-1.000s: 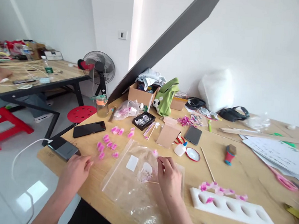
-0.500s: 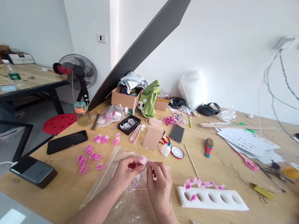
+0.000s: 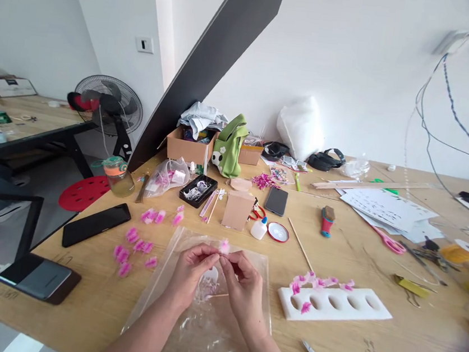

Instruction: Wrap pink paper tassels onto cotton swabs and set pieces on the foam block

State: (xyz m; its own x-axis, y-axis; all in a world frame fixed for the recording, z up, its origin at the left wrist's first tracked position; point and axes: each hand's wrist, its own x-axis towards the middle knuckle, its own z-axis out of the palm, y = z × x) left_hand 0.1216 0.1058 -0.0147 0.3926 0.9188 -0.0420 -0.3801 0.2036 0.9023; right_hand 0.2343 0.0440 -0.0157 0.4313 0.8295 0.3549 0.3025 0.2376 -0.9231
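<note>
Your left hand [image 3: 191, 267] and right hand [image 3: 243, 281] meet over the clear plastic zip bag [image 3: 204, 331]. Both pinch 1 small pink paper flower [image 3: 224, 246]; it sits between your fingertips, just above them.

Two bare hands meet fingertip to fingertip in front of the person.

Both forearms come up from six o'clock, the left from about seven, the right from about five, converging toward the centre. The left hand [image 3: 190, 270] is curled, thumb and forefinger pinched at its two o'clock side. The right hand [image 3: 243, 281] shows its back to us, knuckles raised, its fingertips pinched at eleven o'clock. The two pinches touch each other; the remaining fingers are folded loosely under.
</note>
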